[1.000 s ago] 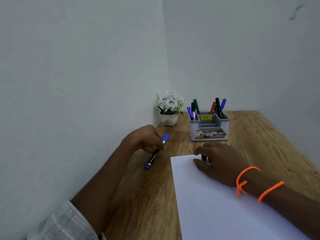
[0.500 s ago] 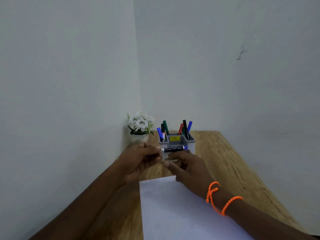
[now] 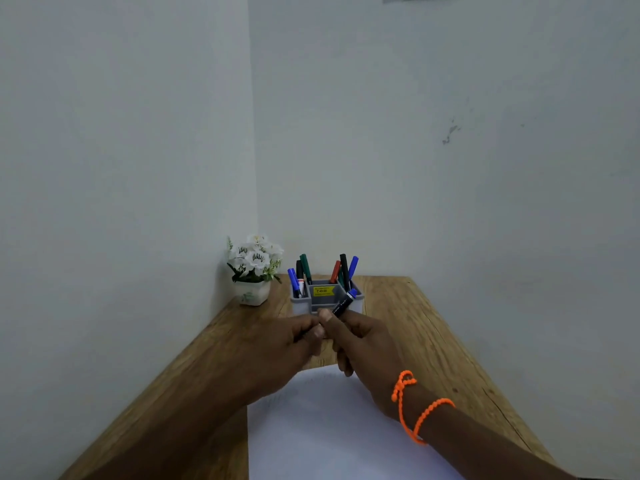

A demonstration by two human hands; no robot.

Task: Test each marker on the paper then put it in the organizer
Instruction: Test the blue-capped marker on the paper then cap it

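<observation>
A black marker with a blue end is held above the table, tilted up to the right in front of the grey organizer. My right hand grips its barrel. My left hand pinches the marker's lower end, which the fingers hide. The organizer holds several markers in blue, green, red and black. A white sheet of paper lies under my wrists.
A small white pot of white flowers stands in the corner left of the organizer. The wooden table meets walls at the left and back. Orange bead bracelets circle my right wrist.
The marker went from my left hand alone, low by the table, up to both hands; it now tilts up to the right. My right hand left the paper.
</observation>
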